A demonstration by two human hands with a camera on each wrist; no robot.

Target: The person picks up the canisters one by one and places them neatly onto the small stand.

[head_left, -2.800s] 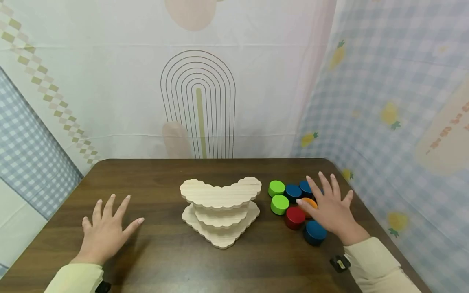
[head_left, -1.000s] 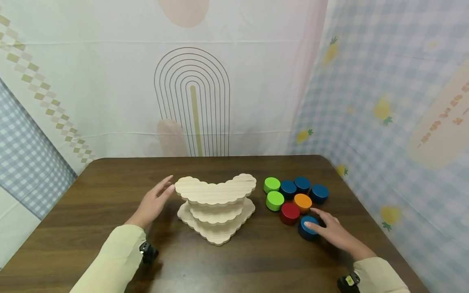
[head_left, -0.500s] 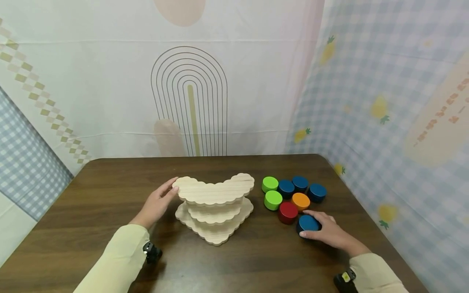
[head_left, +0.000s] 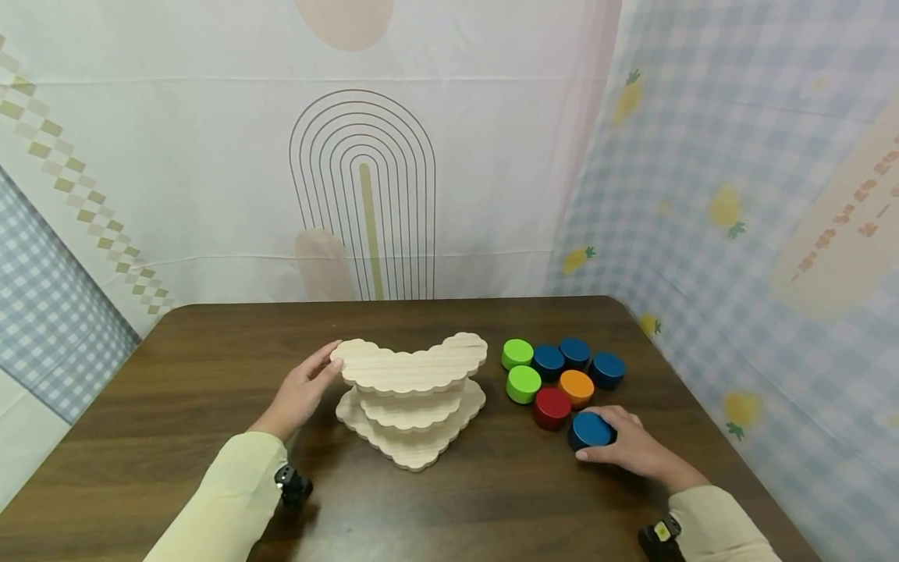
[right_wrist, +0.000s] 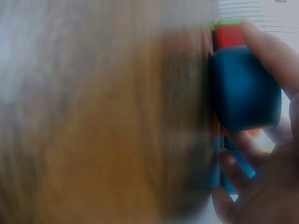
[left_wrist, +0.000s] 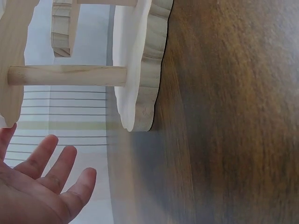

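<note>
A pale wooden tiered stand with scalloped edges is at mid-table; a round post joins its boards in the left wrist view. My left hand holds the left tip of the top board between thumb and index finger. The other fingers stay spread, off the wood. At the right, my right hand grips a blue cylindrical block by its side, thumb at the front and fingers behind. In the right wrist view that block fills the space between thumb and fingers.
Close beyond the held block stand a red block, an orange block, two green blocks and several other blue blocks. The dark wooden table ends at a patterned cloth backdrop.
Both hands came down from open, spread poses. The left moved right to the stand's top board; the right closed round the nearest blue block. Over the last half second almost nothing moved.
</note>
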